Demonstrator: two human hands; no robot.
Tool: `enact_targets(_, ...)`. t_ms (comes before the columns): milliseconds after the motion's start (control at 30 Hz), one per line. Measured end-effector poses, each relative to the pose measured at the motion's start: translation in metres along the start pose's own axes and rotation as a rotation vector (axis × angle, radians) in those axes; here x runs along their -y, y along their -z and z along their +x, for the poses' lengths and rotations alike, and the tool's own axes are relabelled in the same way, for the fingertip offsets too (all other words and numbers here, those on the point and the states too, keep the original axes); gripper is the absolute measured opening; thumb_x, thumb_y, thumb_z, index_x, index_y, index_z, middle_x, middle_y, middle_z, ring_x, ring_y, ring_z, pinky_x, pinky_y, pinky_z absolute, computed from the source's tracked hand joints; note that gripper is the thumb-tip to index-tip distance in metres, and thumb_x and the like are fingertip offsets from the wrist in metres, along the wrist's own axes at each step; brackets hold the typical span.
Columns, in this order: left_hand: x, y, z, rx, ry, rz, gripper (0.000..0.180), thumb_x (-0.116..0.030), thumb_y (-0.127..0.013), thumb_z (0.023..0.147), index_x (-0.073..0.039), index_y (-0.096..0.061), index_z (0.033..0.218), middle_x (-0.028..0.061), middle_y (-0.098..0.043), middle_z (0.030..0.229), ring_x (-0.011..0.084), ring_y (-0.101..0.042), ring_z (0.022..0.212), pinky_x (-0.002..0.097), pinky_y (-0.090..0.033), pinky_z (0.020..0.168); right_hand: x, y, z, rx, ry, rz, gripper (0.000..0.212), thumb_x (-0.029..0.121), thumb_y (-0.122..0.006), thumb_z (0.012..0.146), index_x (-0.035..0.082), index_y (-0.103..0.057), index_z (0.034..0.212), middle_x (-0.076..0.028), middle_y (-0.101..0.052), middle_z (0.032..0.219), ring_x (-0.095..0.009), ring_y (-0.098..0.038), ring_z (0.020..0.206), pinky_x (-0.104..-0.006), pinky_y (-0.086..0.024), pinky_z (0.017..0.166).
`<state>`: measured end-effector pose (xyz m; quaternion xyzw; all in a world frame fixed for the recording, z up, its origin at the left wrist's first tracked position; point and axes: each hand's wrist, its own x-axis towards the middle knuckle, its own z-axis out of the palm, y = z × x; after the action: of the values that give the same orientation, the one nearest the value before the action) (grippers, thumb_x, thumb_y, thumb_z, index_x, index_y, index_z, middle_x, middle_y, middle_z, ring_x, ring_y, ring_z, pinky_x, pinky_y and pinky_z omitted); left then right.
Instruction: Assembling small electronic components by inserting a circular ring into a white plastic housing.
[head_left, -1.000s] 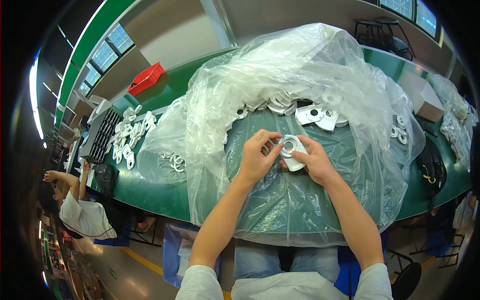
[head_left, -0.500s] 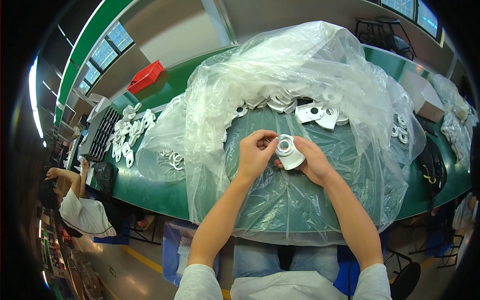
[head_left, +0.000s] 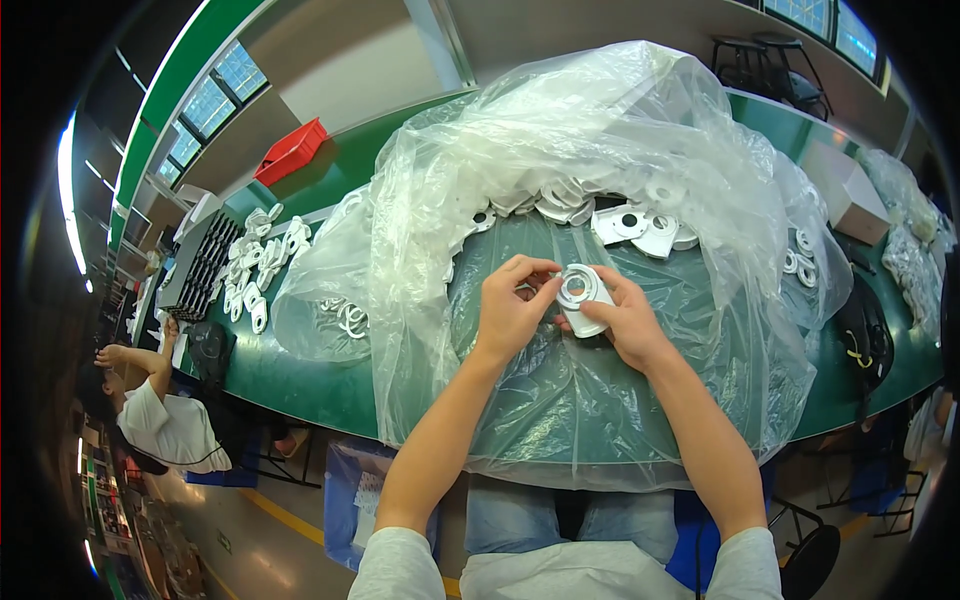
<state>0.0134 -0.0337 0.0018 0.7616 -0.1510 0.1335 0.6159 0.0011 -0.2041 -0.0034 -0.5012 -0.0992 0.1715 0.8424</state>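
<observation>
Over the middle of the plastic sheet, a white plastic part (head_left: 578, 290) with a round ringed opening and a wider rounded lower end is held up between my hands. My right hand (head_left: 630, 322) grips it from the right, the thumb lying across its face and fingers underneath. My left hand (head_left: 515, 305) is closed in a pinch, thumb and forefinger at the left rim of the ring. Whether a smaller piece sits in that pinch is hidden. Similar white parts (head_left: 635, 228) lie heaped beyond my hands, partly under the clear plastic sheet (head_left: 590, 420).
White rings (head_left: 345, 318) lie under plastic at the left, with more rings (head_left: 800, 262) at the right. Farther left are loose white parts (head_left: 262, 262), a black rack (head_left: 203, 262) and a red bin (head_left: 291, 152). A blue crate (head_left: 345, 500) stands below the table edge. Another person (head_left: 170, 420) sits at left.
The white part has turned slightly and shifted a little up in my hands. My right thumb has moved from its right edge onto its face. My left hand stays nearly in place.
</observation>
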Motion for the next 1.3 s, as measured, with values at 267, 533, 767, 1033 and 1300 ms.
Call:
enact_targets(267,-0.01,0.001,0.0,0.03,-0.049,0.048,0.018,-0.001,-0.066,0.079,-0.002,-0.068,0.096,0.0033,-0.059,0.083,0.0078,-0.057,0.072,0.0195,-0.043,0.053,0.0,0.001,0.001,-0.013,0.029,0.061,0.038,-0.009,-0.049,0.083,-0.005,-0.045,0.12,-0.017,-0.063,0.102,-0.025,-0.067,0.083,-0.0347,-0.057,0.076)
enact_targets(533,-0.005,-0.001,-0.001,0.02,0.032,-0.062,0.018,-0.003,-0.064,0.081,0.0,-0.066,0.098,0.0031,-0.062,0.077,0.0073,-0.056,0.064,0.0193,-0.042,0.051,-0.002,0.001,0.001,-0.001,0.011,0.037,0.036,-0.005,-0.049,0.086,-0.004,-0.045,0.121,-0.017,-0.062,0.103,-0.025,-0.067,0.084,-0.0337,-0.056,0.077)
enact_targets(767,0.003,0.005,0.004,-0.04,0.246,-0.271,0.018,-0.005,-0.063,0.083,0.003,-0.064,0.098,0.003,-0.063,0.071,0.0056,-0.055,0.058,0.0192,-0.042,0.05,-0.001,0.001,0.003,0.092,-0.14,0.184,0.041,0.03,-0.035,0.1,-0.003,-0.046,0.121,-0.017,-0.061,0.108,-0.027,-0.065,0.088,-0.0377,-0.054,0.081)
enact_targets(1033,-0.008,0.002,0.001,0.016,0.265,-0.216,0.018,-0.005,-0.064,0.083,0.003,-0.064,0.099,0.0017,-0.063,0.071,0.0052,-0.056,0.062,0.0192,-0.045,0.055,0.0,0.001,0.003,0.035,-0.123,0.185,0.04,0.029,-0.035,0.1,-0.003,-0.047,0.12,-0.017,-0.062,0.105,-0.026,-0.066,0.084,-0.037,-0.055,0.078)
enact_targets(1300,-0.001,-0.001,-0.001,0.008,0.158,-0.137,0.015,0.0,-0.064,0.081,0.005,-0.064,0.095,0.0049,-0.062,0.083,0.0073,-0.059,0.069,0.0203,-0.05,0.062,-0.003,0.0,0.002,0.037,-0.031,-0.008,0.035,0.004,-0.05,0.091,-0.006,-0.042,0.123,-0.017,-0.061,0.105,-0.025,-0.066,0.085,-0.035,-0.056,0.079)
